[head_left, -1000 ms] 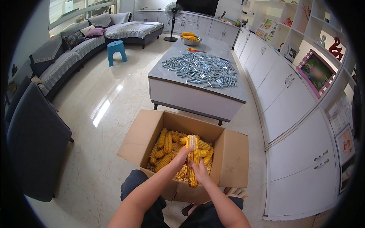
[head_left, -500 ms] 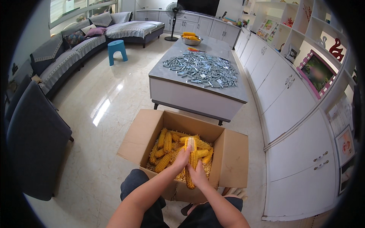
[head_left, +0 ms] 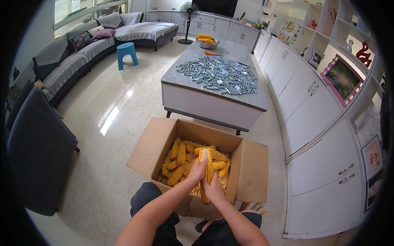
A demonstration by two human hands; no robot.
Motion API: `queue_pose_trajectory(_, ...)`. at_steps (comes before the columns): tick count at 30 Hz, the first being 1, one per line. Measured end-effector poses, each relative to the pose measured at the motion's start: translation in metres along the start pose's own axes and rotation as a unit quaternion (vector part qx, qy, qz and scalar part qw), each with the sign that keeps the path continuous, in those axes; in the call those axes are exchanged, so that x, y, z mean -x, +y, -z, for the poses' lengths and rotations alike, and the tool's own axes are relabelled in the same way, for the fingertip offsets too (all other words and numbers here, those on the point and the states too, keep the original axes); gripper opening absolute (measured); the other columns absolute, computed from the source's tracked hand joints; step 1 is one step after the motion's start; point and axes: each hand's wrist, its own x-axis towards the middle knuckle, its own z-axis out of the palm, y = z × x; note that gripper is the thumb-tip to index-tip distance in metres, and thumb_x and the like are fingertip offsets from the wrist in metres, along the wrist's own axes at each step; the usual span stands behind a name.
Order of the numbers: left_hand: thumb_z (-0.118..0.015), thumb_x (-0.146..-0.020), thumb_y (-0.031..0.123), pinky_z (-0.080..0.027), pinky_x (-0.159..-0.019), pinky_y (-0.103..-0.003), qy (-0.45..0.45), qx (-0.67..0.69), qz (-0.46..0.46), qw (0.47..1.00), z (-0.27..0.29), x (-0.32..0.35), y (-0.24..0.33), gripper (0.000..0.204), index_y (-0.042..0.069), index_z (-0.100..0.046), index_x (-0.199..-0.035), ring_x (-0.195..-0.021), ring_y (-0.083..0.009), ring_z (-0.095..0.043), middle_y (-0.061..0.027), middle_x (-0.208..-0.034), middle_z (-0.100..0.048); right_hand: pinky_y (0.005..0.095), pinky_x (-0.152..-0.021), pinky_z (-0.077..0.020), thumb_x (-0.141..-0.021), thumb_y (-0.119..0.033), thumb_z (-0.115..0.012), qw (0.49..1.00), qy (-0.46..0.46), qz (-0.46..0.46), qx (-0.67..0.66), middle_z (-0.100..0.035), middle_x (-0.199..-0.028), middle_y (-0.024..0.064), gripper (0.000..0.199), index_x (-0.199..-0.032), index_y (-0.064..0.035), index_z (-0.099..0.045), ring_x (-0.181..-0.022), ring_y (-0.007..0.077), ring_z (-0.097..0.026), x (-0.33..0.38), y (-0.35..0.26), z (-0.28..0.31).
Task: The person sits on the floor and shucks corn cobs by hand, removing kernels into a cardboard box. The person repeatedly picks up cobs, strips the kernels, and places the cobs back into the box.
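Observation:
Over a cardboard box (head_left: 250, 172), both my hands are closed on yellow corn. My left hand (head_left: 197, 171) wraps the upper part of an ear of corn (head_left: 209, 167), whose top end is pale and bare of kernels. Lower down, my right hand (head_left: 214, 188) grips from the right side. A yellow length of corn (head_left: 204, 196) sticks out below between the hands; I cannot tell whether it is a second ear. Inside the box, several whole ears (head_left: 177, 175) lie on a bed of loose kernels (head_left: 189, 190).
Just beyond the box stands a grey-topped table (head_left: 172, 84) with a spread of small silvery cylinders (head_left: 221, 74) and a metal bowl (head_left: 208, 44) of corn. Pale bare cobs (head_left: 254, 207) lie by the box's right side. A dark chair (head_left: 43, 151) is at left, white cabinets (head_left: 324, 184) at right.
My hands and the corn have shifted only very slightly. Both hands keep their grip, and the box's contents look the same.

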Motion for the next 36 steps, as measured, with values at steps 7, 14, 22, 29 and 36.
queue_pose_trajectory(7,-0.059,-0.082,0.029,-0.045,-0.070,-0.030,-0.054,0.017,0.047,0.997,-0.002,0.020,0.043,0.039,0.000,-0.047,-0.104,-0.079,-0.0158,-0.055,-0.0090,-0.089,-0.056,0.0434,-0.078,-0.0429,-0.084,-0.043,-0.049,0.999,-0.011,0.027,-0.015,-0.051,-0.106,0.0299,0.061,-0.118,0.0045,-0.032,-0.097,0.0421,-0.052,-0.007,0.015,0.001)
queue_pose_trajectory(14,-0.059,-0.083,0.022,-0.047,-0.069,-0.031,-0.055,0.093,0.110,0.988,0.002,0.015,0.036,0.035,0.000,-0.045,-0.106,-0.080,-0.0196,-0.058,-0.0112,-0.091,-0.057,0.0454,-0.075,-0.0436,-0.085,-0.041,-0.048,0.998,-0.041,-0.025,0.045,-0.053,-0.103,0.0284,0.056,-0.119,0.0002,-0.030,-0.093,0.0423,-0.054,0.002,-0.004,0.005)
queue_pose_trajectory(22,-0.056,-0.085,0.023,-0.048,-0.069,-0.034,-0.065,0.120,0.183,0.974,0.010,0.016,0.049,0.031,0.005,-0.046,-0.109,-0.080,-0.0216,-0.058,-0.0101,-0.093,-0.056,0.0449,-0.075,-0.0436,-0.084,-0.041,-0.050,0.999,-0.035,0.008,0.016,-0.054,-0.103,0.0274,0.052,-0.112,-0.0009,-0.033,-0.092,0.0414,-0.054,-0.004,0.013,0.005)
queue_pose_trajectory(29,-0.061,-0.082,0.022,-0.050,-0.067,-0.034,-0.092,-0.017,0.151,0.984,0.013,0.020,0.053,0.034,0.003,-0.049,-0.108,-0.080,-0.0202,-0.060,-0.0086,-0.093,-0.059,0.0382,-0.087,-0.0396,-0.085,-0.033,-0.054,0.998,-0.065,-0.011,0.006,-0.051,-0.110,0.0248,0.052,-0.116,0.0042,-0.037,-0.104,0.0342,-0.051,-0.001,0.006,0.013)
queue_pose_trajectory(36,-0.064,-0.080,0.027,-0.052,-0.071,-0.036,-0.112,0.046,0.191,0.974,0.021,0.015,0.052,0.042,-0.004,-0.050,-0.106,-0.079,-0.0213,-0.061,-0.0124,-0.095,-0.059,0.0350,-0.088,-0.0388,-0.085,-0.032,-0.054,0.994,-0.093,-0.013,-0.063,-0.051,-0.112,0.0205,0.054,-0.120,0.0044,-0.035,-0.104,0.0278,-0.050,-0.004,0.012,0.015)
